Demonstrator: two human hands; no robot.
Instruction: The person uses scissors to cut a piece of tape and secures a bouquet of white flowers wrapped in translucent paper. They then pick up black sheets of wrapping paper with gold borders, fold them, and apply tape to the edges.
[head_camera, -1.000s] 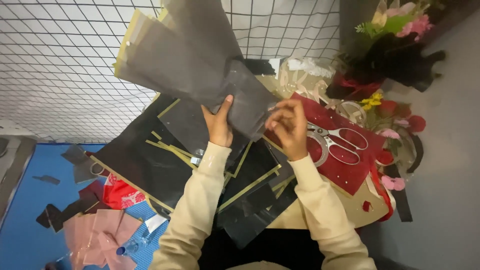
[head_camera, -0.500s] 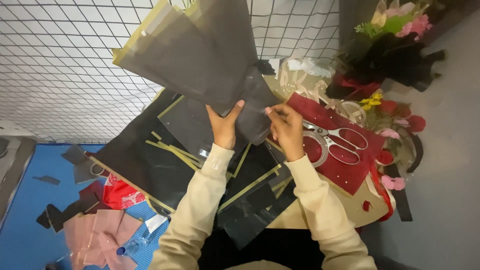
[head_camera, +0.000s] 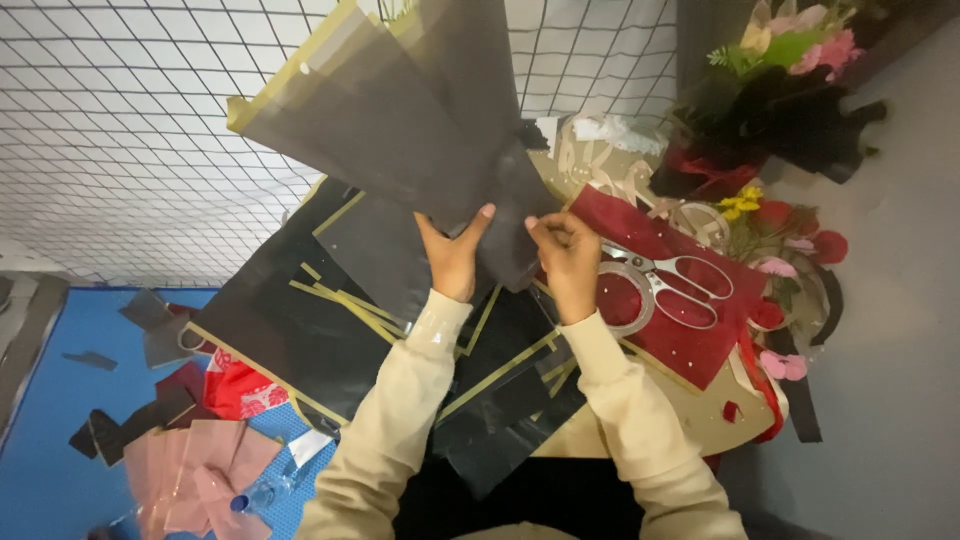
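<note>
Black wrapping sheets (head_camera: 400, 130) above cluttered table (head_camera: 640, 430), wire-grid wall (head_camera: 120, 120) behind

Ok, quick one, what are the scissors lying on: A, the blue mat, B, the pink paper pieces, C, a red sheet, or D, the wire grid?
C: the scissors lie flat on the red sheet, to the right of the right hand, well apart from the blue mat and the pink paper pieces.

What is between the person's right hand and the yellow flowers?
In the head view, a pair of scissors lies on red paper between the right hand and the yellow flowers.
</note>
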